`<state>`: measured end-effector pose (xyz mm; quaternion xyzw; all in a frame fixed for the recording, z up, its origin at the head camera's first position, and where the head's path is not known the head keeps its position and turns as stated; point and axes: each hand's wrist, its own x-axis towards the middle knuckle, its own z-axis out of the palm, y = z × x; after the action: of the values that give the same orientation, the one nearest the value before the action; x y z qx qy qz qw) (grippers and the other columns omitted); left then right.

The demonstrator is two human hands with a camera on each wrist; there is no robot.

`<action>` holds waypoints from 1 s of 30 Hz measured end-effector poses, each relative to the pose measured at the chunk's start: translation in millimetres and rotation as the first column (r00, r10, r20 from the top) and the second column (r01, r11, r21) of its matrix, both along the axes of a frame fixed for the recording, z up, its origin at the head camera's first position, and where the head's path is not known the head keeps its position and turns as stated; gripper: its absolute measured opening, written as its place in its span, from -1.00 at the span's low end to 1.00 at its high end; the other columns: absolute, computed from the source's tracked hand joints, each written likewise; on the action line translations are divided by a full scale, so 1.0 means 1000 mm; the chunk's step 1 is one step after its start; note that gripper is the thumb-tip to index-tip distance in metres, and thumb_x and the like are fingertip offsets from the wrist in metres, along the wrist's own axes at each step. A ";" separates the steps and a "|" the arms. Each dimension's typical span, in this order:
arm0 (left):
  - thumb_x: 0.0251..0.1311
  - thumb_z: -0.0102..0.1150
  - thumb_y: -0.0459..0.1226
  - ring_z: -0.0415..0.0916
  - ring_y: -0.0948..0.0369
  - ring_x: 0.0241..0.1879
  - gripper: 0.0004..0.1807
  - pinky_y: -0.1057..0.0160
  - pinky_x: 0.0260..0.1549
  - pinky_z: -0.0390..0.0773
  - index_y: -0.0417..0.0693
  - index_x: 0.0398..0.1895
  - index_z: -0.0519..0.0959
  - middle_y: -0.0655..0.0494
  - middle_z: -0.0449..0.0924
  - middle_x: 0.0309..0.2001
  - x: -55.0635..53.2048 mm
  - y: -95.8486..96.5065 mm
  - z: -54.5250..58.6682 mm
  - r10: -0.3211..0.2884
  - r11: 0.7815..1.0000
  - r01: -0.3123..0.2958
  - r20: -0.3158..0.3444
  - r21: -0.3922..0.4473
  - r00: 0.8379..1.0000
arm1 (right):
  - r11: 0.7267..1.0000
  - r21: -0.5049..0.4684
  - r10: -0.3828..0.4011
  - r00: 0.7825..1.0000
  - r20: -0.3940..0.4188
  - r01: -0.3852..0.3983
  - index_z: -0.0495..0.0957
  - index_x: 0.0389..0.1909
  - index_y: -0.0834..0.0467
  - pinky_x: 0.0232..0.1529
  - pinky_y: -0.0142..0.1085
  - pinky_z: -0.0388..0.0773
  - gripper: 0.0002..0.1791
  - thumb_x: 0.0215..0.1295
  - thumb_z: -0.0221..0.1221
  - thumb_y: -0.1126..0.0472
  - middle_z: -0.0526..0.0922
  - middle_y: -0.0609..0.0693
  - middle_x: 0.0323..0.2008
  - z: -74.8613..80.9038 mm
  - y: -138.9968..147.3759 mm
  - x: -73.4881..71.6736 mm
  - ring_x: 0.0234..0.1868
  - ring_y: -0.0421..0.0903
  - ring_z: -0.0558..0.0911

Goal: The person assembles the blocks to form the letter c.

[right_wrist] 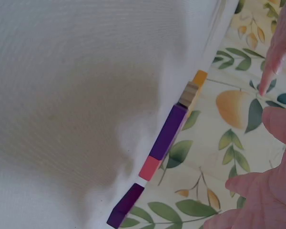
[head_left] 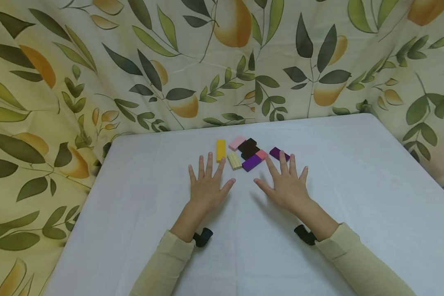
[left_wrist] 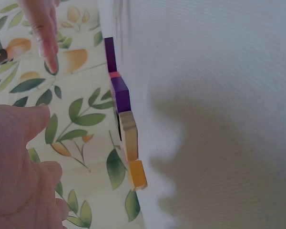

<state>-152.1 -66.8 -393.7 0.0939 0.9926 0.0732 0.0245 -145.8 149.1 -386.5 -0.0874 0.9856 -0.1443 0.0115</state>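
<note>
Yellow block (head_left: 220,148), smooth, oblong, flat just beyond left index fingertip. Pale striped-grain wooden block (head_left: 234,160) right of that fingertip. Violet block (head_left: 251,163), bright, long, between both index fingertips; coral block (head_left: 261,154) at its end, by right index. Dark brown blocks (head_left: 247,144) and pale pink block (head_left: 237,143) farther out. Plum block (head_left: 276,152) beyond right middle fingertip. Left hand (head_left: 206,189), right hand (head_left: 290,190): fingers spread, holding nothing, hovering above white-covered table (head_left: 373,185). Behind fingers: black wrist devices (head_left: 203,237), cream sleeves (head_left: 166,263).
</note>
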 end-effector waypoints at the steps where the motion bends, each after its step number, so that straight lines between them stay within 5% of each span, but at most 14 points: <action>1: 0.25 -0.42 0.28 -0.71 0.00 0.33 -0.24 -0.21 0.17 -0.54 0.24 0.45 -0.19 -0.02 -0.48 0.44 0.000 0.000 0.000 0.000 1.000 0.000 0.002 -0.001 1.000 | 1.000 0.001 0.001 1.000 0.001 -0.001 -0.08 0.43 0.07 0.08 0.37 -0.49 -0.08 0.21 -0.15 -0.40 -0.27 0.30 0.40 0.000 0.000 0.000 0.33 0.31 -0.41; 14: 0.24 -0.45 0.30 -0.67 -0.01 0.34 -0.23 -0.21 0.17 -0.53 0.25 0.45 -0.18 0.00 -0.47 0.44 -0.003 -0.005 -0.001 0.019 1.000 -0.019 0.004 -0.013 1.000 | 1.000 -0.003 0.019 1.000 -0.018 -0.019 -0.04 0.43 0.10 0.11 0.36 -0.42 -0.06 0.19 -0.18 -0.43 -0.22 0.31 0.39 -0.004 -0.004 -0.006 0.34 0.31 -0.36; 24: 0.24 -0.49 0.31 -0.57 -0.03 0.37 -0.22 -0.21 0.17 -0.52 0.24 0.45 -0.23 0.04 -0.45 0.44 -0.033 -0.014 -0.015 0.065 0.998 -0.066 0.090 0.009 0.994 | 0.998 0.005 0.070 0.997 -0.013 -0.070 0.06 0.40 0.06 0.16 0.33 -0.28 -0.18 0.25 -0.11 -0.32 -0.17 0.29 0.39 -0.009 -0.020 -0.020 0.34 0.36 -0.24; 30: 0.27 -0.49 0.27 -0.51 -0.06 0.38 -0.24 -0.24 0.18 -0.45 0.20 0.46 -0.21 0.04 -0.39 0.44 -0.050 -0.017 -0.017 0.040 0.998 -0.044 0.092 0.037 0.995 | 0.995 -0.002 0.098 0.995 -0.014 -0.098 0.04 0.41 0.05 0.18 0.30 -0.25 -0.23 0.29 -0.10 -0.26 -0.17 0.29 0.39 -0.014 -0.034 -0.039 0.34 0.35 -0.23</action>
<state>-202.4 -83.5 -411.0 0.0699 0.9906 0.0970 0.0663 -184.8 115.2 -400.5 -0.1369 0.9799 -0.1445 0.0117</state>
